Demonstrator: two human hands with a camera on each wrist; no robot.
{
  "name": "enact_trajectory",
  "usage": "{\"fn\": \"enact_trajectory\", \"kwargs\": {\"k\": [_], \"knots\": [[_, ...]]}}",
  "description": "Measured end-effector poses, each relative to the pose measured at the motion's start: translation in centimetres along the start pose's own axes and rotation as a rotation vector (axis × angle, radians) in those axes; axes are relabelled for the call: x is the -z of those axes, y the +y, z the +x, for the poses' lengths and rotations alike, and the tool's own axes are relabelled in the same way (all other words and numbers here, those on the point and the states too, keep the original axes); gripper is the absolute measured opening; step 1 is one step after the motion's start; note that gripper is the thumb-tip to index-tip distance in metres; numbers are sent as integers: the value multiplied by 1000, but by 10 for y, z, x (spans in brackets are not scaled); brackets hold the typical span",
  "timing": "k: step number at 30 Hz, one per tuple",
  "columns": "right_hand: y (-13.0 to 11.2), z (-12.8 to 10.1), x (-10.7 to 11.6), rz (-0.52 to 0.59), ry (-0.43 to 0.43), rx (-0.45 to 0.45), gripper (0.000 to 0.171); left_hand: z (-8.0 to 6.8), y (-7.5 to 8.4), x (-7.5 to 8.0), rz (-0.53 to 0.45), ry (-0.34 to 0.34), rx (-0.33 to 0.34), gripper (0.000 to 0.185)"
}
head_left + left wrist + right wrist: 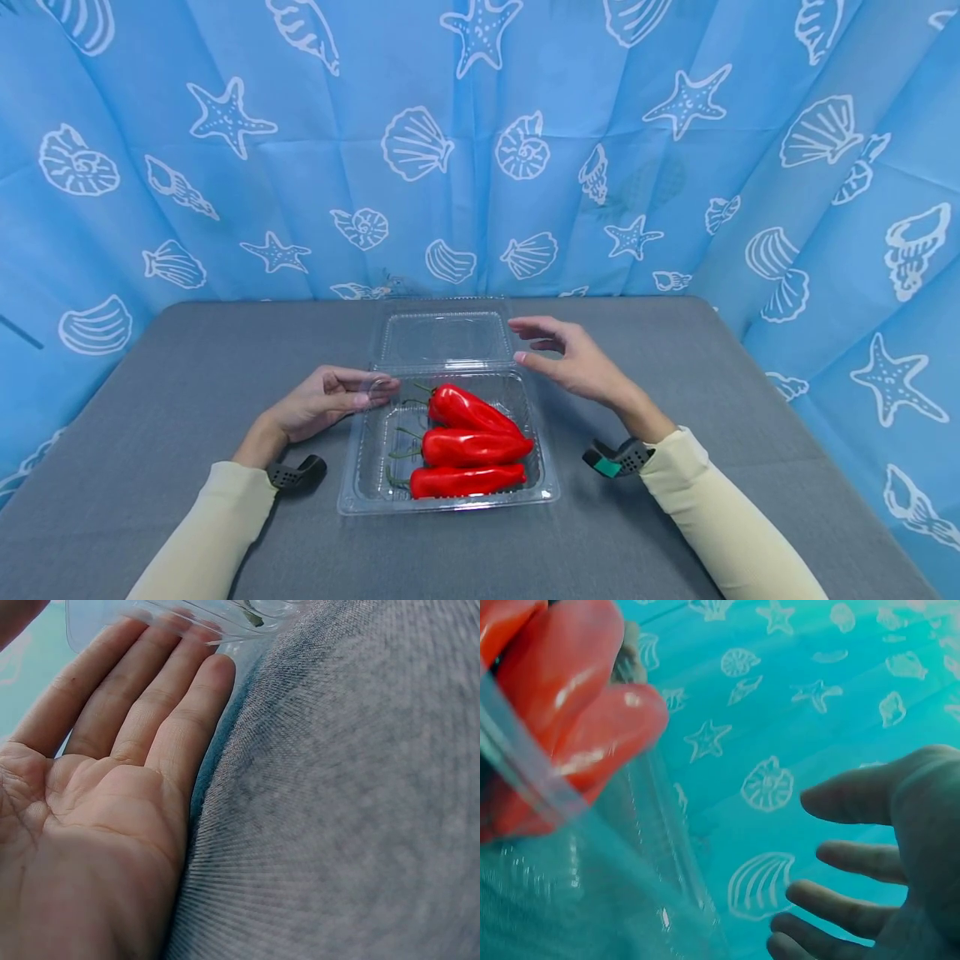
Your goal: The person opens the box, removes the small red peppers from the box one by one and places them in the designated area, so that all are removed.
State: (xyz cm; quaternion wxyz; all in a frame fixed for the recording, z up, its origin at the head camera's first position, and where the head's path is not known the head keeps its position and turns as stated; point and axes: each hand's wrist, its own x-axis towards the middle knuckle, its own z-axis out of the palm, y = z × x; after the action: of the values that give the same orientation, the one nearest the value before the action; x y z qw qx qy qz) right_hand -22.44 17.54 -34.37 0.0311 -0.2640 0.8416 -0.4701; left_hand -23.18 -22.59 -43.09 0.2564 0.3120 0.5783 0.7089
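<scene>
Left hand [112, 787]: fingers straight, tips touching the clear plastic clamshell box [360, 475] at its left rim.
Right hand [573, 358]: spread, empty, beside the open lid [446, 337].
Red peppers [468, 446]: three, inside the box, mid grey counter [187, 375].
Advice: steady the base, fold the lid squarely.
</scene>
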Motion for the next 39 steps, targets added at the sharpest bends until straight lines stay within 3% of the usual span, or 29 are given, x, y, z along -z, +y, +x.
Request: {"fn": "enact_trajectory", "kwargs": {"k": [8, 17, 29, 39], "knots": [[-16, -7, -10, 26, -187, 135, 51, -1, 1, 0, 12, 2, 4, 43], [-20, -12, -28, 60, -399, 184, 50, 0, 0, 0, 10, 3, 5, 43], [-21, -15, -41, -11, -506, 126, 48, -1, 0, 0, 21, 23, 19, 44], [-21, -14, -45, -29, -528, 97, 44, 0, 2, -1, 22, 14, 12, 43]]}}
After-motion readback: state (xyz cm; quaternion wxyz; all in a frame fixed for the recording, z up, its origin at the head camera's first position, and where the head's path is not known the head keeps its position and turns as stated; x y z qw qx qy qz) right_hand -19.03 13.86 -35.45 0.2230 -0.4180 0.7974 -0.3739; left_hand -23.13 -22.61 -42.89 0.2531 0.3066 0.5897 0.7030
